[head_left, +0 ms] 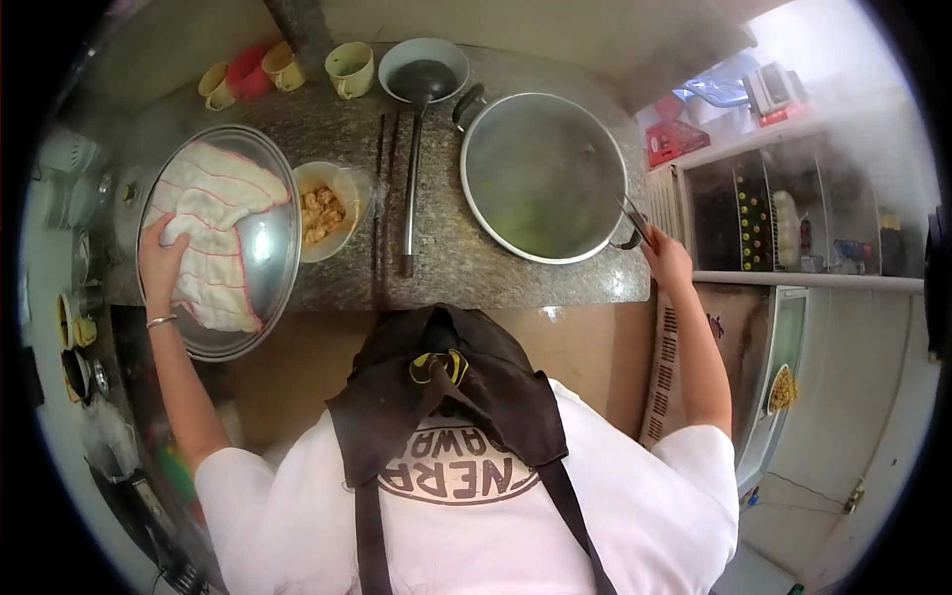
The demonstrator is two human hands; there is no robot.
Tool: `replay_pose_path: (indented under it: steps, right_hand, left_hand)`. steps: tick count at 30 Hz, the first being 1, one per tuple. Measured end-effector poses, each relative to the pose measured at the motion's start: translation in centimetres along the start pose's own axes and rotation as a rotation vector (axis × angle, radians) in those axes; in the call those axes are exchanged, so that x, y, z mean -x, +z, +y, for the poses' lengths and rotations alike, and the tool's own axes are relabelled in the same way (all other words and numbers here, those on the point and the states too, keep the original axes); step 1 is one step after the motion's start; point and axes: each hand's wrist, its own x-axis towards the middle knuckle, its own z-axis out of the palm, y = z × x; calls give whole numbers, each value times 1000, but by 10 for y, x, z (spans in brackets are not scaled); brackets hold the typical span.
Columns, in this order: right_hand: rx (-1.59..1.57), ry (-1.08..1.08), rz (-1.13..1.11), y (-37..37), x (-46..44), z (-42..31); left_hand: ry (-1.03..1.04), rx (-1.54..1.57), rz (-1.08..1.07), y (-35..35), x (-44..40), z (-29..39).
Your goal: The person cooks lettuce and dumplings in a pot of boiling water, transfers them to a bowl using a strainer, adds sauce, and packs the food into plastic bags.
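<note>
Beside the pot (540, 260), right hand (667, 259) closed around tongs (636, 217)

The lid (268, 238) is smooth, glossy metal (the towel (213, 203), matt cloth).

Kitchen; home or commercial use not determinable. Evidence: one stone-topped table (476, 283), speckled; one large steaming pot (544, 260), two-handled; one broad metal lid (266, 238) with striped cloth (213, 213); one long-handled ladle (413, 178), head in a bowl (426, 46); one tub (355, 226) of brown food pieces (320, 210); several cups (284, 67); one dark apron (446, 342), worn; one stocked shelving unit (825, 169), contents mostly blurred.
</note>
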Motion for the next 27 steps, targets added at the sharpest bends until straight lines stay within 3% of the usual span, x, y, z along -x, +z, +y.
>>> replay_pose_path:
  steps: [4, 11, 16, 22, 27]
  right_hand:
    - [100, -34, 39, 22, -31, -8]
    - [-28, 60, -209, 48, -13, 24]
    - [-502, 413, -660, 9, 19, -5]
    - [-610, 507, -821, -13, 36, -36]
    - [-1060, 736, -1058, -4, 37, -51]
  left_hand:
    - [-15, 31, -33, -1, 0, 25]
    - [41, 29, -34, 2, 3, 13]
    - [-43, 15, -62, -2, 9, 11]
    - [0, -40, -62, 1, 10, -13]
    - [-44, 9, -71, -2, 13, -5]
